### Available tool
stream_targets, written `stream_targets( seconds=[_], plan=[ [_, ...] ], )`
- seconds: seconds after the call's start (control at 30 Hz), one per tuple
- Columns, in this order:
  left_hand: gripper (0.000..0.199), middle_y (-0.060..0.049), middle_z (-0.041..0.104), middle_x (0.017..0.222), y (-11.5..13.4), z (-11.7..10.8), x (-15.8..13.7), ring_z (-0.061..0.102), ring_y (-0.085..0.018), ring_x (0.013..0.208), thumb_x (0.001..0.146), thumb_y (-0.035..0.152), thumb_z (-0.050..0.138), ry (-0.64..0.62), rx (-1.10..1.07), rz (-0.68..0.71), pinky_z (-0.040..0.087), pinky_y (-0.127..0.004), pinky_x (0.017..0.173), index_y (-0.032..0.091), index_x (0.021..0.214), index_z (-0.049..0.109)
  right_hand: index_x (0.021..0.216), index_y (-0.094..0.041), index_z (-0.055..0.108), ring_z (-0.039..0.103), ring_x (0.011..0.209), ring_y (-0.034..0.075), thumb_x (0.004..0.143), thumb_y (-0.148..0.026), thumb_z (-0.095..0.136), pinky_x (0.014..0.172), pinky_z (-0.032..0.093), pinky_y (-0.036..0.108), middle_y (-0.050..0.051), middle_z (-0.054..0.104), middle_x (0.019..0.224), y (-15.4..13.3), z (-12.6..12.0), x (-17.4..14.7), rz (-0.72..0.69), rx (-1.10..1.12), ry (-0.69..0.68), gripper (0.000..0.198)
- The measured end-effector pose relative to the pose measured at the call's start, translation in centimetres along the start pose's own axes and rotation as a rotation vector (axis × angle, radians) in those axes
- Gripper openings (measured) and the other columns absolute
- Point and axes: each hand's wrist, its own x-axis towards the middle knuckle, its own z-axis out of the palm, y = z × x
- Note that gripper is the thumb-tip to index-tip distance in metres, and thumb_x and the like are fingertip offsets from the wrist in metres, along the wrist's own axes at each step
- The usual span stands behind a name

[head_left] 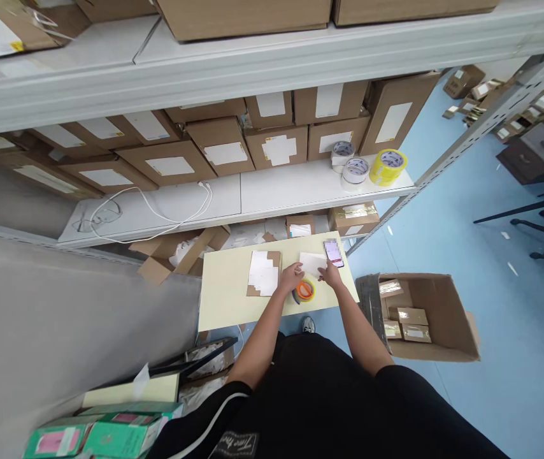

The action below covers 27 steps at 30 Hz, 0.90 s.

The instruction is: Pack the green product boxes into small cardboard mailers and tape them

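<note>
A small white sheet of paper [311,261] is between my hands over the pale yellow table [224,287]. My left hand [292,276] has its fingers curled at the lower left edge of the sheet. The lower right corner of it is pinched by my right hand [330,275]. Just beyond that hand lies a phone [334,251] with a lit screen. A tape roll with an orange core [305,291] rests close below my left hand. To the left is a flat cardboard box [276,260] with white labels on top.
Labelled cardboard boxes [227,153] line the shelf [281,190] ahead, with clear tape rolls [355,171] and a yellow tape roll [388,167] at its right end. A large open carton [448,312] holding small boxes stands on the floor at right. A white cable [157,218] hangs over the shelf edge.
</note>
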Motion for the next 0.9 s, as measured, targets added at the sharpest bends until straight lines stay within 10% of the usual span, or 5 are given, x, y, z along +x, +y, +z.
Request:
stream_targets(
  seconds=[0.13, 0.33, 0.47, 0.63, 0.9],
  plan=[
    [0.060, -0.017, 0.070, 0.133, 0.4, 1.3, 1.0, 0.069, -0.028, 0.115, 0.082, 0.029, 0.077, 0.228, 0.017, 0.002, 0.053, -0.038, 0.100, 0.018, 0.140, 0.065, 0.088, -0.023, 0.053, 0.071, 0.054, 0.016, 0.091, -0.041, 0.073, 0.052, 0.055, 0.023, -0.005, 0.064, 0.071, -0.2, -0.5, -1.3, -0.116, 0.179, -0.053, 0.027],
    [0.055, -0.001, 0.072, 0.089, 1.6, 0.6, 1.7, 0.067, -0.018, 0.085, 0.085, 0.021, 0.070, 0.161, -0.022, 0.096, 0.053, -0.030, 0.088, 0.022, 0.140, 0.067, 0.106, -0.016, 0.071, 0.078, 0.071, 0.021, 0.101, -0.037, 0.060, 0.072, 0.058, 0.027, 0.003, 0.072, 0.075, -1.5, -2.6, -2.5, -0.141, -0.004, -0.030, 0.024],
    [0.069, 0.000, 0.072, 0.093, 2.5, 0.3, 2.0, 0.066, -0.017, 0.084, 0.084, 0.018, 0.070, 0.095, 0.080, 0.232, 0.052, -0.030, 0.092, 0.026, 0.152, 0.058, 0.145, -0.024, 0.062, 0.076, 0.103, 0.025, 0.104, -0.035, 0.057, 0.098, 0.055, 0.034, 0.010, 0.080, 0.114, -2.7, -3.5, -3.3, -0.169, -0.231, 0.118, 0.043],
    [0.040, -0.009, 0.078, 0.103, 3.0, -0.4, 3.2, 0.069, -0.025, 0.092, 0.081, 0.022, 0.078, 0.022, 0.256, 0.237, 0.052, -0.037, 0.097, 0.020, 0.121, 0.079, 0.151, -0.028, 0.059, 0.049, 0.148, 0.031, 0.104, -0.032, 0.053, 0.119, 0.041, 0.043, 0.010, 0.047, 0.165, -3.7, -3.8, -4.0, -0.295, -0.350, 0.171, 0.047],
    [0.031, -0.012, 0.068, 0.132, 3.7, -2.8, 5.3, 0.069, -0.023, 0.097, 0.072, 0.049, 0.087, -0.109, 0.178, 0.382, 0.055, -0.036, 0.095, 0.020, 0.084, 0.080, 0.100, -0.019, 0.075, 0.070, 0.107, 0.026, 0.099, -0.049, 0.053, 0.099, 0.056, 0.038, 0.009, 0.078, 0.104, -3.5, -5.0, -3.6, -0.315, 0.136, 0.143, 0.037]
  ],
)
